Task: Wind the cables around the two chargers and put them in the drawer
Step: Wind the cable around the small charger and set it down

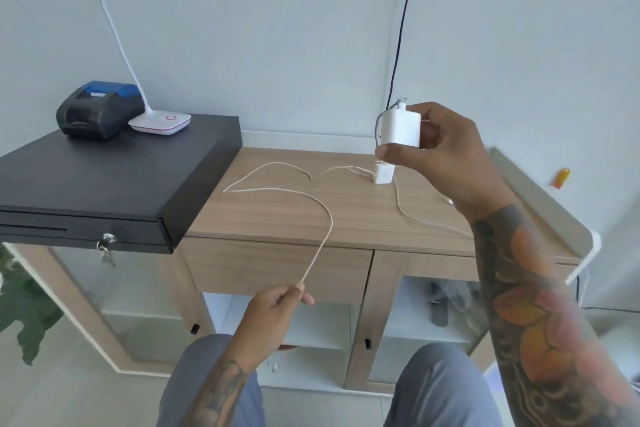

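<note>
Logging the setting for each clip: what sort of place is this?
Probably a small shop or office counter: a black cash drawer with keys in its lock sits on a wooden cabinet, with a receipt printer and a desk lamp on top.

Our right hand (440, 152) covers the back of the charger (401, 128) it grips, and our right forearm hides where the second cable (412, 215) ends. The lamp (160, 121) head and black wire (401, 21) run off the top edge.
</note>
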